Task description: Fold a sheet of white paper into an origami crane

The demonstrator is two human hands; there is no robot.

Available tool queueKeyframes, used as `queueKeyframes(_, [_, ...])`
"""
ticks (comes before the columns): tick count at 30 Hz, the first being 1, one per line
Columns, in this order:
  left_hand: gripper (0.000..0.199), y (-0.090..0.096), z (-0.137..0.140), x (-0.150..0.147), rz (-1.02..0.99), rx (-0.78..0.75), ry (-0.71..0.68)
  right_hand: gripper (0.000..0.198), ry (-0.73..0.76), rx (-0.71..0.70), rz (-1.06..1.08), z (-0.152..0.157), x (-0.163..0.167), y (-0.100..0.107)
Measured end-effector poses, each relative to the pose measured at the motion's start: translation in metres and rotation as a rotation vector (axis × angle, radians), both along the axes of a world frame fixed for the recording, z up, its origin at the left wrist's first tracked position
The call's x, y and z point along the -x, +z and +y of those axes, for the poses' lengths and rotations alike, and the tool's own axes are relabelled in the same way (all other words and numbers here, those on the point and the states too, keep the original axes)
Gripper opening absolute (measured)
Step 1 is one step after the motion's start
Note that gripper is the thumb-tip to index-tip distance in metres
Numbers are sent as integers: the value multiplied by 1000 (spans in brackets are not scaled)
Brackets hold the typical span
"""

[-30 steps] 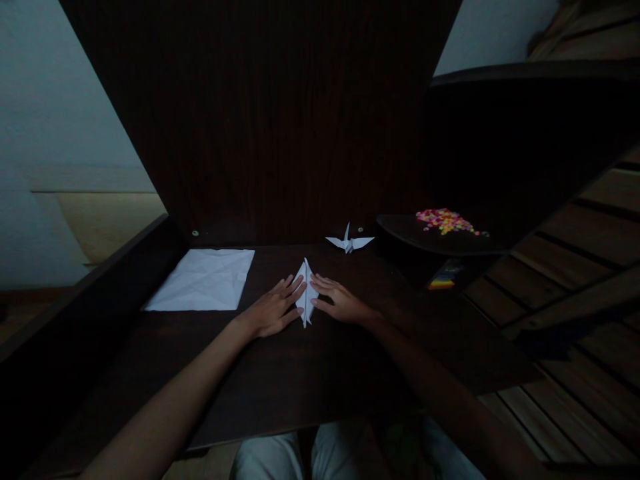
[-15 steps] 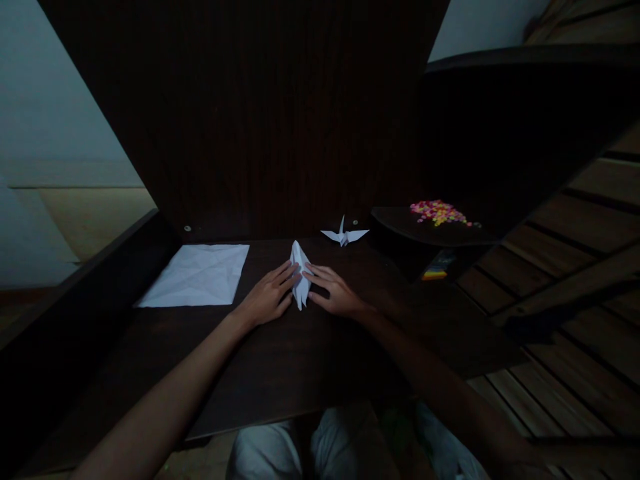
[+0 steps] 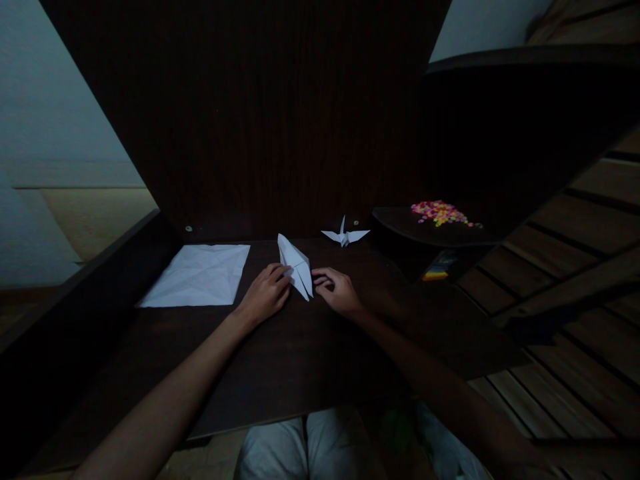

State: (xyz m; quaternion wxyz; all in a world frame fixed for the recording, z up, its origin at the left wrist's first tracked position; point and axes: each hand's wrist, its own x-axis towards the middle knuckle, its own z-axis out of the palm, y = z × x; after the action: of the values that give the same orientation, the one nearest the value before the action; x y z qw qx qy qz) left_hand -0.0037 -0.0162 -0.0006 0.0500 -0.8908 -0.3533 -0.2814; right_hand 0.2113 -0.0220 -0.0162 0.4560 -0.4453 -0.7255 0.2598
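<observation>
Dimly lit, the dark wooden desk (image 3: 280, 373) stretches beneath both hands, with a tall dark back panel (image 3: 250, 120) rising beyond them. Far off to the left hand's left, past a low side board (image 3: 95, 273), stands a pale wall (image 3: 60, 100); well to the right hand's right are wooden slats (image 3: 575, 233). A curved shelf (image 3: 400, 223) lies beyond and right of the right hand, bearing a heap of small colourful pieces (image 3: 440, 212). Both forearms reach forward from the near side, converging on the folded white paper (image 3: 299, 263), which sits between the hands, tilted with its upper tip leaning left. The left hand (image 3: 267, 289) is palm down, fingers bent together, tips at the paper's left edge; whether it pinches cannot be told. The right hand (image 3: 339, 291) curls loosely just beside the right edge; contact is unclear. Left of the left hand lies a creased white sheet (image 3: 197, 275); beyond the right hand sits a paper crane (image 3: 345, 237).
</observation>
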Motion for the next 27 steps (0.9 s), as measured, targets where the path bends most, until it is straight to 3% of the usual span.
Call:
queueKeyframes(4, [28, 1, -4, 0, -25, 101, -27, 29, -3, -102, -139, -2, 0, 1])
queueKeyframes(9, [58, -1, -8, -3, -26, 239, -33, 35, 44, -263, -281, -3, -1, 1])
queueKeyframes(12, [66, -2, -10, -8, -41, 289, -37, 31, 83, -293, -328, -4, -1, 1])
queueKeyframes(19, [36, -2, -9, -7, -102, 317, -105, 35, 16, -341, -345, -4, -2, 2])
queueKeyframes(24, [29, -3, -4, -1, -96, 321, -110, 48, -164, -329, -297, -3, -7, 4])
queueKeyframes(27, [25, -4, -2, 0, -124, 311, -94, 50, -187, -299, -300, -2, -9, 4])
